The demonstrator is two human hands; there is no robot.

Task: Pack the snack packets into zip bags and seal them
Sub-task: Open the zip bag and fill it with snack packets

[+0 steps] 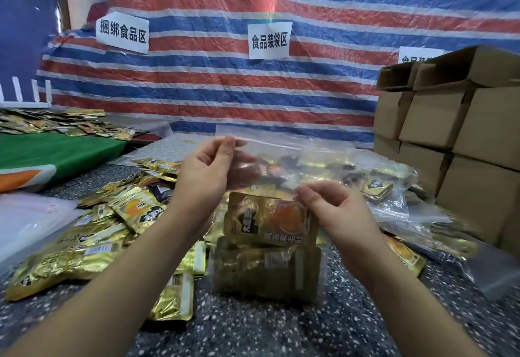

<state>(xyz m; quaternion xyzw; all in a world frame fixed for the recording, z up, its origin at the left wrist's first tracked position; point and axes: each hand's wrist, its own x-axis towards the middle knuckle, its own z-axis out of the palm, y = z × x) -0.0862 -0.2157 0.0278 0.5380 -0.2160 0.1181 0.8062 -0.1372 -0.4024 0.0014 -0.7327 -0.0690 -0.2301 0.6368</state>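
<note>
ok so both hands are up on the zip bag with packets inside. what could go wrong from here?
1. The left hand pinches the zip bag higher than the right hand, so the top edge slants; the seal may close unevenly.
2. The gold packet sits high, near the right hand's fingers, and could catch in the zip.
3. The bag hangs over loose packets, which could get knocked around.
</note>
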